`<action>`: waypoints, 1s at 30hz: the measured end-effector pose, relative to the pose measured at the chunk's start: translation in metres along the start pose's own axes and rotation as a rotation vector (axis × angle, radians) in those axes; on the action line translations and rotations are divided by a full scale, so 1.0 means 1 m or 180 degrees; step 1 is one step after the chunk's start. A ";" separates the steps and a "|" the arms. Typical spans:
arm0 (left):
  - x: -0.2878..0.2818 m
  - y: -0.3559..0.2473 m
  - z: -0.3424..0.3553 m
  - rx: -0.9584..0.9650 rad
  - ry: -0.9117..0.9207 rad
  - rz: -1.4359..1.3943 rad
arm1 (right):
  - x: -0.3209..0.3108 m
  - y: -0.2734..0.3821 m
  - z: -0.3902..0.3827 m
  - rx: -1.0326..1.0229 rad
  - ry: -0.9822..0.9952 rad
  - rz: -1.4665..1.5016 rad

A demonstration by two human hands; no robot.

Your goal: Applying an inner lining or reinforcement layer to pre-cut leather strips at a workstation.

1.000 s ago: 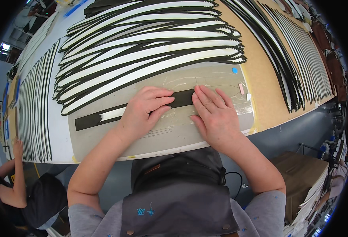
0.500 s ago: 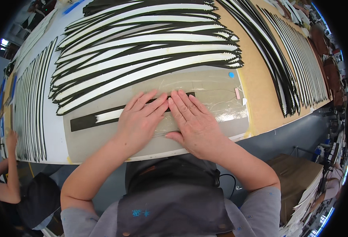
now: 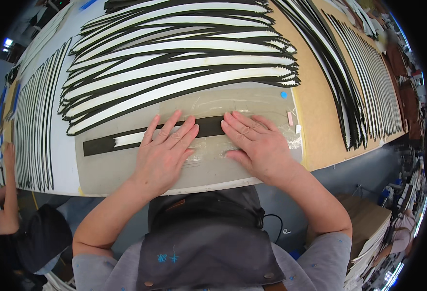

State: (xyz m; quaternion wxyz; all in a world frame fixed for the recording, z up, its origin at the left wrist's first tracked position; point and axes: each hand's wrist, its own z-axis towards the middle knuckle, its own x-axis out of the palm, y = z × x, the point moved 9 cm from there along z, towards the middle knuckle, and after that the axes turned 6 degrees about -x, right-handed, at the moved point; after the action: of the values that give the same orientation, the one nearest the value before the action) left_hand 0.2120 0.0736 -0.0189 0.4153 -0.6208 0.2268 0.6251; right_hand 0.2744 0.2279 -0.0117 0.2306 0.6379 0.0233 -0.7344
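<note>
Black, white-banded strip (image 3: pixel 210 126) runs flat under the left hand (image 3: pixel 162 154) to the right hand (image 3: pixel 261 147), each grip uncurled.

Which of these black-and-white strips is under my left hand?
The lone strip on the grey mat, with your right hand at its right end. The others lie grouped in piles or rows.
</note>
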 end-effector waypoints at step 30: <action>-0.010 0.000 0.011 0.0324 -0.0818 -0.0456 | -0.008 0.002 -0.013 0.0436 -0.0812 -0.0219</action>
State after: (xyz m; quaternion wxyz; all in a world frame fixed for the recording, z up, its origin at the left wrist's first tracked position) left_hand 0.2044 0.0806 -0.0082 0.5153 -0.5284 0.1583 0.6559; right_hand 0.2882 0.2325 -0.0058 0.1623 0.5525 -0.0344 -0.8169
